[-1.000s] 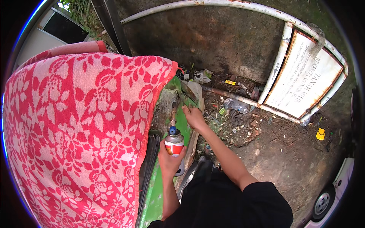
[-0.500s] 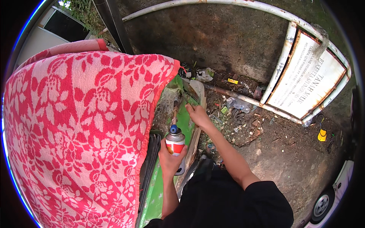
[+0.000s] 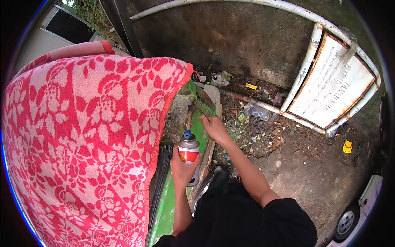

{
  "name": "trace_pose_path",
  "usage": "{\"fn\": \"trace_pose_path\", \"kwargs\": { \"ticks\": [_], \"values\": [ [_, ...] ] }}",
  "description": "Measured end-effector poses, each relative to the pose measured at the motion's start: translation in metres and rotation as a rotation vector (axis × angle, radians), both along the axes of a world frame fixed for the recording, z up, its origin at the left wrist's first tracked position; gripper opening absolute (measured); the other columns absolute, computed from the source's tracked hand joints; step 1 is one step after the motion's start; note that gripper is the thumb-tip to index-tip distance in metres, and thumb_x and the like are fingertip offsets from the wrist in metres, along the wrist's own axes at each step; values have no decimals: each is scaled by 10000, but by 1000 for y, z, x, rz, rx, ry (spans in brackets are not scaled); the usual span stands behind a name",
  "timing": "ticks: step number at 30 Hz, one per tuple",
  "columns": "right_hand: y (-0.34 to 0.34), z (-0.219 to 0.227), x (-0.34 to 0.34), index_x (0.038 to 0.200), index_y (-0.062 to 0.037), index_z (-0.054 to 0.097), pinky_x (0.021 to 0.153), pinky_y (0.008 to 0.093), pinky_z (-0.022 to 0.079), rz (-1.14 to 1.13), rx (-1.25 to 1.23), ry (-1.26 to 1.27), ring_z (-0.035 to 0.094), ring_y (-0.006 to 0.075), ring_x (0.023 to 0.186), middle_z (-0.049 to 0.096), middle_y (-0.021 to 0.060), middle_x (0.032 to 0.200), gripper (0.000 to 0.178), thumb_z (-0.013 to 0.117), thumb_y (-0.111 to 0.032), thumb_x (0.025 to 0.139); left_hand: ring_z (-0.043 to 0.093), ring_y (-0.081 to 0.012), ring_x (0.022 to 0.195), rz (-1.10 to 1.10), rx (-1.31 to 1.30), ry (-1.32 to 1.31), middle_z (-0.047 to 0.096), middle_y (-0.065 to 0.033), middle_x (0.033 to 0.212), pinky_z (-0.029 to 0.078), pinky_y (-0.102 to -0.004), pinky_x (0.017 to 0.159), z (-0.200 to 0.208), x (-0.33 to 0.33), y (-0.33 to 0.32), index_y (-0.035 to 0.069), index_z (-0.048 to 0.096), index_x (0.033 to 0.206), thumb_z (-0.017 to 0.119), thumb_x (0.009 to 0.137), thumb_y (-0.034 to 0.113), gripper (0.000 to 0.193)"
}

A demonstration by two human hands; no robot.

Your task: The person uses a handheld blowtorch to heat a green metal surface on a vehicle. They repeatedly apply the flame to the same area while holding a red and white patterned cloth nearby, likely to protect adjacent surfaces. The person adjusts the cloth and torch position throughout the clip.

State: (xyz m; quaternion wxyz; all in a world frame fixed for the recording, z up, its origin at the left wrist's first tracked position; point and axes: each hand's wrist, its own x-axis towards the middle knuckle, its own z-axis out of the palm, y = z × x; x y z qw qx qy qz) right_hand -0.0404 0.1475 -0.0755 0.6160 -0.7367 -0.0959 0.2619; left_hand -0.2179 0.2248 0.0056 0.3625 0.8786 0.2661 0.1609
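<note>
— What takes up most of the view?

— One big red towel (image 3: 82, 148) with a pale flower pattern, draped over something bulky and filling everything from about seven to eleven o'clock. Under its right edge runs one green panel (image 3: 164, 210), heading from six o'clock up toward the centre.

— And on the far side?

— One white, rust-edged sign board (image 3: 329, 88) lies tilted at two o'clock, inside a frame of white pipe. One dark stained wall (image 3: 230, 41) stands at twelve. Down at four to five o'clock I count one wheel (image 3: 347, 223) of a white vehicle, cut by the rim.

— The hands?

— Two, both the person's own, coming up from six o'clock out of black sleeves. The left hand (image 3: 183, 166) sits just below centre, fingers wrapped tight around one gas canister (image 3: 189, 151), silver with a red band, held upright. One blue knob tops it, and one thin nozzle (image 3: 189, 119) points away toward twelve, over the green panel.

— The other?

— The right hand (image 3: 212, 128), just right of centre, rests on the panel's edge beside the nozzle, fingers curled down and close together. Whether they pinch anything, I cannot tell.

— Smaller bits?

— One yellow object (image 3: 347, 146) on the dirt at three o'clock, one yellow scrap (image 3: 250, 86) near the wall, plus scattered litter.
</note>
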Motion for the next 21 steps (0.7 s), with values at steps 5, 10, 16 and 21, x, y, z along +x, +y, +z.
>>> {"fn": "trace_pose_path", "kwargs": {
  "ticks": [5, 10, 16, 21],
  "values": [
    [2, -8, -3, 796, 78, 682, 611, 469, 475, 1, 40, 31, 644, 336, 571, 613, 196, 589, 593, 595, -466, 1017, 742, -288, 802, 4, -33, 17, 736, -205, 943, 576, -407, 750, -2, -3, -3, -19, 561, 1191, 915, 750, 244, 623],
    [2, -6, -4, 772, 63, 654, 571, 436, 439, 23, 73, 90, 573, 248, 535, 563, 133, 565, 591, 602, -471, 1020, 741, -291, 804, -2, -40, 34, 736, -206, 953, 576, -408, 756, -3, -5, -3, -15, 565, 1191, 916, 748, 241, 621],
    [-1, -3, 3, 707, 27, 586, 507, 393, 366, 5, 77, 75, 434, 136, 497, 478, 40, 540, 601, 601, -478, 1032, 737, -252, 814, 13, -51, 18, 738, -185, 953, 575, -392, 761, -3, -8, -3, -8, 567, 1193, 915, 751, 229, 610],
    [5, -15, 7, 754, 82, 653, 580, 446, 457, -24, 50, 37, 588, 278, 526, 588, 183, 572, 620, 588, -474, 1020, 731, -235, 814, 17, -65, 11, 738, -176, 954, 575, -383, 753, 4, -12, -7, -10, 566, 1197, 912, 755, 200, 599]
  ]
}}
